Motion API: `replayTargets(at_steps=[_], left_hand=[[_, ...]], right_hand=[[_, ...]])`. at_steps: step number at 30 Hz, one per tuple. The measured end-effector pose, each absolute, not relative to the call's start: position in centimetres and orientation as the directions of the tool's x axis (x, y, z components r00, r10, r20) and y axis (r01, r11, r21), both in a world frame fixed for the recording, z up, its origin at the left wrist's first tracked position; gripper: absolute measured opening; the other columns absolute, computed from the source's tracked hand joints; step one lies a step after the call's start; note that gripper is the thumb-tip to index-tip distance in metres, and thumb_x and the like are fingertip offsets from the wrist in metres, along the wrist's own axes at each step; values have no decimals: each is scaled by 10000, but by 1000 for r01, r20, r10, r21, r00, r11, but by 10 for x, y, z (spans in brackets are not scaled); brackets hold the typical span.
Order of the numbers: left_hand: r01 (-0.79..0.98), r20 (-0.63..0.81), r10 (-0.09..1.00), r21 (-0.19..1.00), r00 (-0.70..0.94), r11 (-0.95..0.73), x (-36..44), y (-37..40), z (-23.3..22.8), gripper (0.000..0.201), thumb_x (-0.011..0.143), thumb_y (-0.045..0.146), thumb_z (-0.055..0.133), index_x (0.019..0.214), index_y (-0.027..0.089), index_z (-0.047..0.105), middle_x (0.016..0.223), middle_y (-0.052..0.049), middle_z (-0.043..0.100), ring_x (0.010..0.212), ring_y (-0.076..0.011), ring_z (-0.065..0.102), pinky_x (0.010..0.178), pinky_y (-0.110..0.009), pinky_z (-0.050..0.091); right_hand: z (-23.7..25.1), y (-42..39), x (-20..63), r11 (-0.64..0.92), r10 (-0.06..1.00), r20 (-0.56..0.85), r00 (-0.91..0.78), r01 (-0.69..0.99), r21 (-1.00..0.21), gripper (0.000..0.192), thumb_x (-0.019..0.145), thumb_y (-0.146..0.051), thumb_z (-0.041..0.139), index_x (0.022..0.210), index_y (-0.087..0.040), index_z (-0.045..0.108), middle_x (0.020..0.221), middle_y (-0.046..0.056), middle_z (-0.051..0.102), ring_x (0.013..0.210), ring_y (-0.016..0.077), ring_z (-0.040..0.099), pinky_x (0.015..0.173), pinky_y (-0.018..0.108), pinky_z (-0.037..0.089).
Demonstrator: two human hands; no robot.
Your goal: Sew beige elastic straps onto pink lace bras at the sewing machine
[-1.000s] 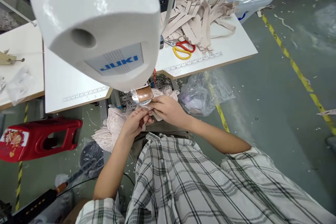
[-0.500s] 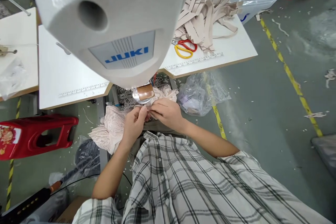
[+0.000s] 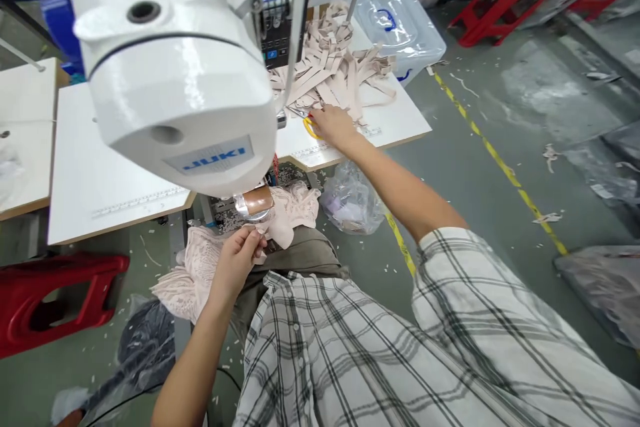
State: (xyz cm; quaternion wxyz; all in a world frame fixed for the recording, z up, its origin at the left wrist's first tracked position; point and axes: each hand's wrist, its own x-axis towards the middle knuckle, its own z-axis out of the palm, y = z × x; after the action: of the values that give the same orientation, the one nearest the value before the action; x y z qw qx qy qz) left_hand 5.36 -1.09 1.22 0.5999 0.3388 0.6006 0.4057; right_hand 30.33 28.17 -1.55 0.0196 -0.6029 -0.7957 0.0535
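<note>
Below the sewing machine head (image 3: 200,127), a pale pink lace bra (image 3: 299,207) hangs around the machine's small metal-and-copper arm end and over my lap. My left hand (image 3: 239,255) pinches an edge of it between thumb and fingers, just below that arm end. Further lace cups (image 3: 203,253) bunch to the left of this hand. On the white table, my right hand (image 3: 334,125) reaches forward onto the scissors (image 3: 307,125) with red and yellow handles. Its fingers curl over the red handle, which they mostly hide.
Beige fabric strips (image 3: 333,70) lie heaped behind the scissors on the white table (image 3: 400,123). A clear lidded bin (image 3: 400,27) stands beyond. Below the table edge is a plastic bag (image 3: 353,203). A red stool (image 3: 60,293) is at left.
My right hand has left the bra beside my left hand and moved forward and right onto the scissors. My left hand still pinches the bra. The view has shifted, showing more of the machine.
</note>
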Motion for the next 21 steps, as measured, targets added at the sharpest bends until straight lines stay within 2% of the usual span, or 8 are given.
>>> replayTargets(at_steps=[3, 6, 7, 9, 12, 15, 21], left_hand=[[-222, -484, 873, 859, -58, 461, 50, -12, 9, 339, 806, 480, 729, 725, 164, 638, 717, -7, 614, 598, -84, 493, 557, -198, 408], [-335, -522, 852, 808, -27, 484, 47, -14, 5, 305, 813, 459, 733, 767, 166, 662, 765, -16, 642, 611, -84, 520, 554, -196, 426], [-362, -529, 848, 792, -5, 492, 46, -15, 4, 295, 819, 453, 730, 787, 165, 671, 770, -15, 642, 609, -82, 520, 551, -195, 428], [-404, -534, 845, 766, 35, 501, 44, -16, 2, 281, 825, 438, 730, 812, 161, 682, 766, -16, 634, 611, -80, 522, 552, -191, 432], [-411, -528, 847, 762, 56, 502, 44, -17, -1, 276, 841, 432, 720, 817, 159, 682, 739, -15, 619, 593, -75, 508, 544, -187, 431], [-391, -528, 847, 768, 61, 507, 45, -18, -3, 292, 854, 447, 705, 802, 162, 675, 689, -3, 594, 554, -72, 474, 528, -189, 432], [-317, -506, 862, 814, 23, 487, 48, -20, -2, 283, 866, 431, 676, 765, 168, 653, 720, -13, 614, 605, -85, 504, 578, -196, 448]], right_hand=[[-15, 248, 310, 290, 955, -20, -296, 945, -148, 346, 957, -282, 483, 1184, -43, 590, 1116, 265, 671, 947, 303, 625, 772, 365, 437], [-9, 176, 326, 297, 949, 8, -315, 887, -354, 315, 943, -360, 512, 1142, -134, 603, 971, 151, 700, 753, 230, 608, 630, 314, 405], [-5, 147, 330, 270, 952, -15, -306, 861, -431, 293, 932, -363, 528, 1133, -165, 609, 904, 102, 701, 700, 209, 603, 603, 304, 405], [6, 92, 335, 300, 913, -82, -400, 793, -530, 299, 897, -374, 593, 1139, -201, 622, 886, 61, 697, 680, 190, 608, 597, 299, 442], [20, 32, 326, 428, 811, -87, -579, 688, -587, 320, 868, -348, 636, 1160, -217, 620, 1067, 82, 703, 746, 185, 632, 616, 303, 489], [24, 10, 309, 491, 768, -37, -639, 626, -606, 340, 880, -340, 638, 1189, -202, 604, 1200, 109, 687, 782, 188, 652, 620, 312, 508], [13, 21, 291, 560, 736, -1, -677, 611, -560, 329, 924, -355, 624, 1201, -179, 599, 1163, 121, 701, 831, 218, 684, 643, 330, 513]])
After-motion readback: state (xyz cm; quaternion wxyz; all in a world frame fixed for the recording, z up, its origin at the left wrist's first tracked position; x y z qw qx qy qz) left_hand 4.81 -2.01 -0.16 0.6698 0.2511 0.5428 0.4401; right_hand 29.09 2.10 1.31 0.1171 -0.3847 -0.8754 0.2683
